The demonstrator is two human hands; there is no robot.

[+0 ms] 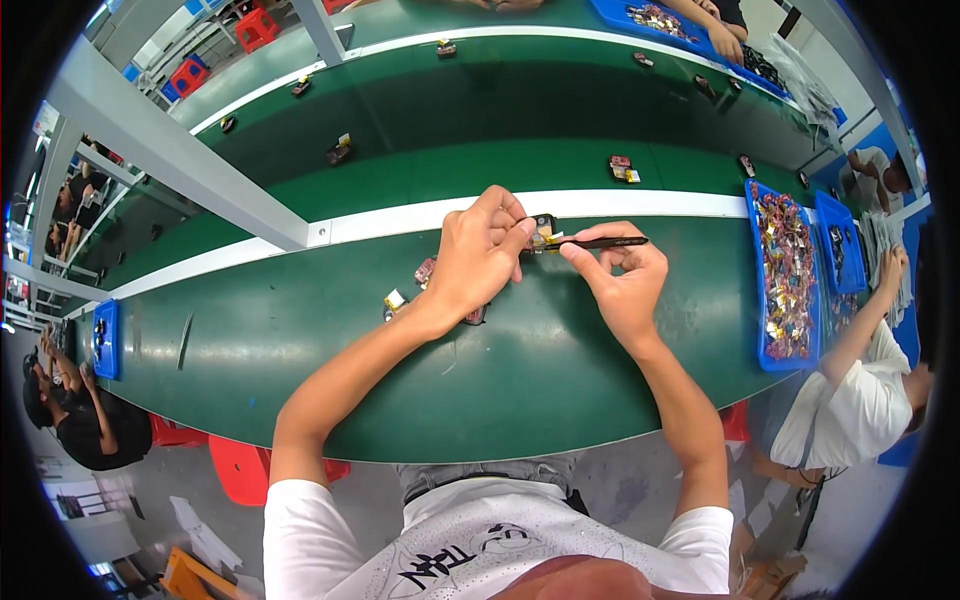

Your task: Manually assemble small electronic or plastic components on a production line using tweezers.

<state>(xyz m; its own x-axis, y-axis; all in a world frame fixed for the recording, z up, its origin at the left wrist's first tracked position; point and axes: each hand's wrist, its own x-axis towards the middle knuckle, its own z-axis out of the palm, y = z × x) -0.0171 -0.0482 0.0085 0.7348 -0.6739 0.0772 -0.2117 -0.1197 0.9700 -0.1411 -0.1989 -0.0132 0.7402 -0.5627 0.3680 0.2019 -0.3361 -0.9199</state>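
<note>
A small black device is held at its edge by the left hand, thumb and forefinger drawn together, the other fingers curled in close. A slender black tool is gripped by the right hand, pinched between thumb and fingers, and its tip is pointed leftward, right at the yellow patch on the device! Whether contact is made there cannot be told. So the device is placed between the two hands, just beyond the left fingertips, near the white strip by which the green surface is edged.

Close by the left forearm, a reddish part and a yellow-and-white part are seen lying on the surface; a dark part is partly covered by that same forearm. Off to the right, a heap of colourful small pieces is held in a blue tray.
</note>
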